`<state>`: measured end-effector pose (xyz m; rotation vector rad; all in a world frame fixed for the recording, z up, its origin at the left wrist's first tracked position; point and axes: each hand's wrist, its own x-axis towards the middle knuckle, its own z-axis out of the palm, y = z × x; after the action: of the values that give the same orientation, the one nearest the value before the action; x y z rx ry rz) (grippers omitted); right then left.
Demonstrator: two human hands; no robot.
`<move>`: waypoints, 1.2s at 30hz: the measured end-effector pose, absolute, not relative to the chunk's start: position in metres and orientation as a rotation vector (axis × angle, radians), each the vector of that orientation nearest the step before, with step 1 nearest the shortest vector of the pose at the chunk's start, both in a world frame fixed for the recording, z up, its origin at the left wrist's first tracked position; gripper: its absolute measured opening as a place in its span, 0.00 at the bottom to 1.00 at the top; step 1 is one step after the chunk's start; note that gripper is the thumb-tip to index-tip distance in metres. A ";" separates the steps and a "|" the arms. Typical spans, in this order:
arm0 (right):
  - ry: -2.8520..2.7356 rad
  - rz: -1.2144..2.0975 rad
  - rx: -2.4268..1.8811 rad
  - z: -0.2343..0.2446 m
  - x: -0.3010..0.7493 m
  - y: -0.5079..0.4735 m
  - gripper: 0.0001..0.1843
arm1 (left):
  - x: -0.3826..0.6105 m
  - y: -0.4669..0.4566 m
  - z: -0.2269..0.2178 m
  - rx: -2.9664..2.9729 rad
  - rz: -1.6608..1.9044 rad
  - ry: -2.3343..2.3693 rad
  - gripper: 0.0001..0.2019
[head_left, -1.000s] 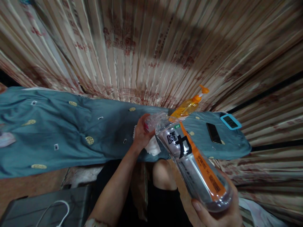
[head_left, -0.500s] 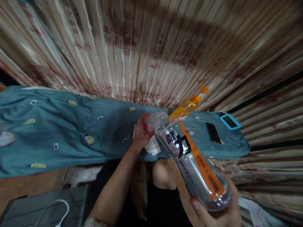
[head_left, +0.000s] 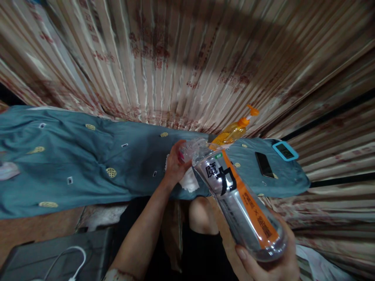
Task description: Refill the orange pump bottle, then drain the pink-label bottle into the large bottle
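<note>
- Almost nothing has changed over the last second: both your hands and what they hold sit practically where they were, and the view has shifted only a touch.
- Your right hand (head_left: 272,261) is clamped around the base of the clear bottle (head_left: 231,191) with the orange-striped label; the thumb shows on the near side, while most of the fingers are hidden.
- You hold that bottle aslant above the counter (head_left: 140,156), base toward you and neck pointing away, at the clear cup (head_left: 189,150).
- Your left hand (head_left: 175,166) is curled around the cup, over the white lacy-edged cloth (head_left: 189,181).
- Neck and cup overlap here, so you cannot tell whether they touch, or whether any liquid is running.
- The unchanged pose suggests a steady hold, with the bottle's tilt no greater or less than before.
- Just beyond the cup stands the orange pump bottle (head_left: 230,134); to its right, the phone (head_left: 264,164) and blue-framed display (head_left: 285,151) lie in the same places, well apart from both hands.
</note>
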<state>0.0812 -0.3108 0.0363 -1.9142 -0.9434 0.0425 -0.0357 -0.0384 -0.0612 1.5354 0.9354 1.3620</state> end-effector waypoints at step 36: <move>-0.938 0.029 -1.929 0.041 0.076 -0.308 0.54 | -0.037 -0.038 -0.062 1.558 1.356 0.935 0.38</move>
<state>0.0758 -0.3083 0.0406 -1.9293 -0.9381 0.0291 -0.0370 -0.0379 -0.0622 1.5583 0.9346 1.3560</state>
